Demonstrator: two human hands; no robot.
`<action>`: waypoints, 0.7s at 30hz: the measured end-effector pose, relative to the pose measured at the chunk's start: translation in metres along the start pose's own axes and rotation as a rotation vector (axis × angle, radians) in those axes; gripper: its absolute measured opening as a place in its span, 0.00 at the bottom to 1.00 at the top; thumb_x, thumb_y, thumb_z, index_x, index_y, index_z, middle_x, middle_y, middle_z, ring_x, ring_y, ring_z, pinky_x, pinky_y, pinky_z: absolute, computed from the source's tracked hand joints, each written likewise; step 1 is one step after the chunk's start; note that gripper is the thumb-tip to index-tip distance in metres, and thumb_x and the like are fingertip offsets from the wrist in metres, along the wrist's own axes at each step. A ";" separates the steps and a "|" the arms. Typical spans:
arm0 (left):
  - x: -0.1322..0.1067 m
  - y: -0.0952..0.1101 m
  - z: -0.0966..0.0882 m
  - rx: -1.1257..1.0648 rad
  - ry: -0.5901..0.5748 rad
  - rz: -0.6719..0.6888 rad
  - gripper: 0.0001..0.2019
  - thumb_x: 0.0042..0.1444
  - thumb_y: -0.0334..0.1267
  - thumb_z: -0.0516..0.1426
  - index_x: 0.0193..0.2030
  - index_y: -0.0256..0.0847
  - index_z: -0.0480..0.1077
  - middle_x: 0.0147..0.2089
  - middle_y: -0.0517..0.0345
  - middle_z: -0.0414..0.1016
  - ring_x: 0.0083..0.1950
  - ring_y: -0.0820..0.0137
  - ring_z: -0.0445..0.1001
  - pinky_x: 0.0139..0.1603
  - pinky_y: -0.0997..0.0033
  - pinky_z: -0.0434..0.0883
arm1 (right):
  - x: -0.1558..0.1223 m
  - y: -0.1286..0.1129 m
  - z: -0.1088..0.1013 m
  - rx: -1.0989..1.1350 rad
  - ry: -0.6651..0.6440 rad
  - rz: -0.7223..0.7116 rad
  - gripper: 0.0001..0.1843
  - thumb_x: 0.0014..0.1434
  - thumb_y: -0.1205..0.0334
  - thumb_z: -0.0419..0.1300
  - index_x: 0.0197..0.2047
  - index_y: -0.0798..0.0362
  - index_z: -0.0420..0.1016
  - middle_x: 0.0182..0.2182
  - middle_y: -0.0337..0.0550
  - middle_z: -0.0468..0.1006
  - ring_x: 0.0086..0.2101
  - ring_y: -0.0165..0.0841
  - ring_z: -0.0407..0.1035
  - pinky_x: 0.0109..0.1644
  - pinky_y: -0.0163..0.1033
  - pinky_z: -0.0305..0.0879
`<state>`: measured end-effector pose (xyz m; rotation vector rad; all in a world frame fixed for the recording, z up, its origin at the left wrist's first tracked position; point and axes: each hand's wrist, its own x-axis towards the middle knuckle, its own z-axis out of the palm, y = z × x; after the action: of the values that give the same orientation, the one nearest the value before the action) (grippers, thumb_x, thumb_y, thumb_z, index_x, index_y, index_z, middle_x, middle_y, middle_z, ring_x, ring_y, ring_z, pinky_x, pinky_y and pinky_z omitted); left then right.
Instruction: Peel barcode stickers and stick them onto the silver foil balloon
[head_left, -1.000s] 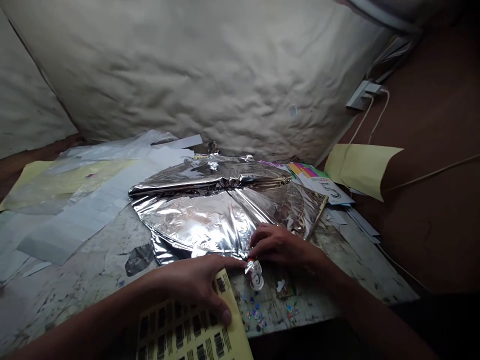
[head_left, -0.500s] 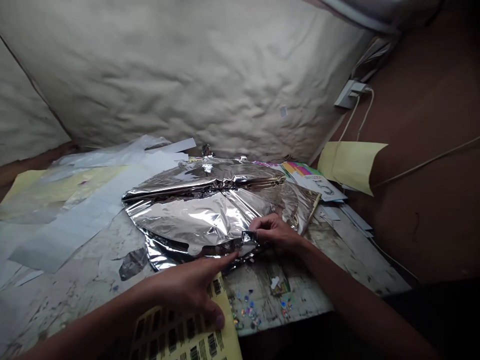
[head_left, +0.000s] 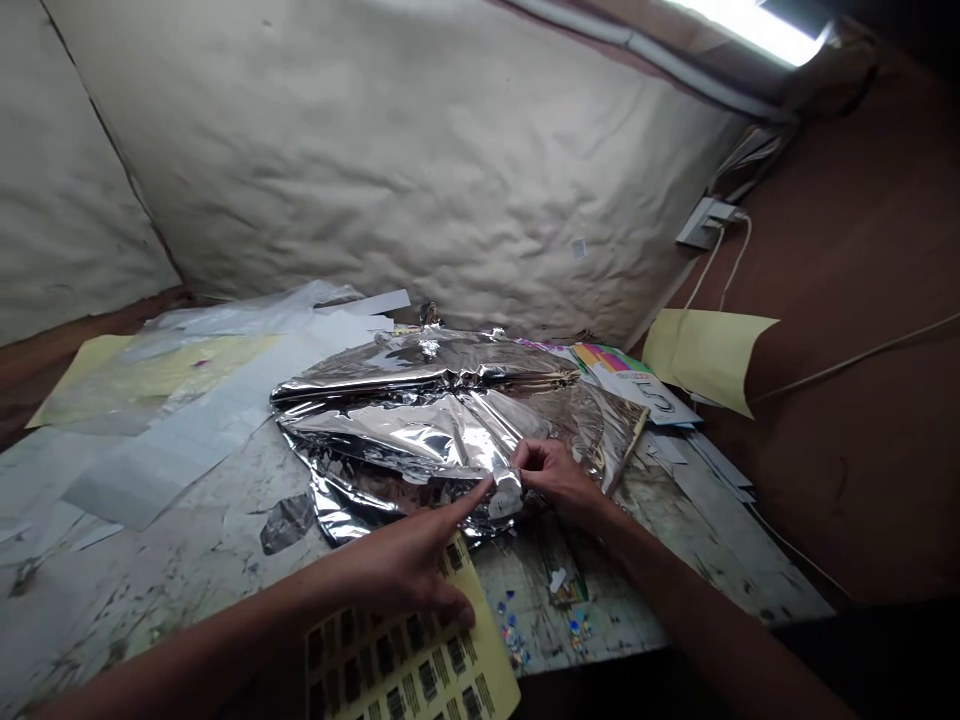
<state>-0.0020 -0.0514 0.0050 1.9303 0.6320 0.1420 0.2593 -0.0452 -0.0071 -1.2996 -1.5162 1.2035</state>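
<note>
A folded silver foil balloon (head_left: 427,420) lies crumpled on the worn tabletop (head_left: 195,545). My right hand (head_left: 555,478) pinches its crimped foil tab (head_left: 506,494) at the near edge. My left hand (head_left: 397,570) reaches in from the lower left, its index finger stretched out to touch the foil beside that tab. Its thumb rests on a yellow sheet of barcode labels (head_left: 412,660), which hangs over the table's front edge.
Sequins (head_left: 514,625) lie scattered near the front edge. White papers and clear plastic cover the left side. Coloured printed cards (head_left: 622,370) sit behind the balloon. A padded cream surface rises behind, and white cables run from a socket (head_left: 701,222) on the brown wall.
The foil tab, hanging loose below the balloon a second ago, is now folded up against its edge under my right fingers. My left index finger has straightened toward it. The view has shifted slightly.
</note>
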 end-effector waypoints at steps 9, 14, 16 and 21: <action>0.001 -0.004 0.000 -0.009 -0.019 0.016 0.58 0.42 0.44 0.69 0.73 0.52 0.34 0.73 0.53 0.46 0.71 0.52 0.50 0.67 0.54 0.53 | 0.012 -0.009 -0.008 0.077 -0.148 0.092 0.15 0.43 0.57 0.72 0.24 0.57 0.73 0.24 0.36 0.72 0.26 0.26 0.64 0.29 0.31 0.58; 0.002 -0.004 -0.002 -0.028 -0.026 -0.021 0.56 0.40 0.48 0.70 0.72 0.50 0.44 0.72 0.53 0.50 0.70 0.52 0.53 0.68 0.55 0.53 | 0.035 -0.022 -0.031 0.038 -0.434 0.227 0.16 0.47 0.52 0.69 0.27 0.59 0.76 0.23 0.37 0.71 0.20 0.23 0.59 0.23 0.31 0.53; 0.004 -0.005 -0.003 -0.035 -0.027 -0.044 0.57 0.39 0.49 0.70 0.72 0.50 0.44 0.72 0.53 0.49 0.70 0.52 0.52 0.68 0.55 0.53 | 0.050 -0.027 -0.039 -0.045 -0.411 0.201 0.17 0.48 0.50 0.67 0.27 0.58 0.75 0.18 0.34 0.67 0.17 0.22 0.55 0.21 0.30 0.49; 0.005 -0.008 -0.002 -0.050 -0.045 -0.076 0.59 0.35 0.49 0.71 0.72 0.53 0.43 0.73 0.55 0.49 0.70 0.52 0.52 0.68 0.54 0.52 | 0.107 -0.057 -0.043 -0.382 -0.195 -0.022 0.14 0.51 0.54 0.65 0.27 0.58 0.75 0.18 0.34 0.68 0.18 0.22 0.55 0.22 0.29 0.48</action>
<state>-0.0011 -0.0447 -0.0017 1.8538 0.6648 0.0651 0.2689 0.0659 0.0569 -1.4344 -1.9683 1.0849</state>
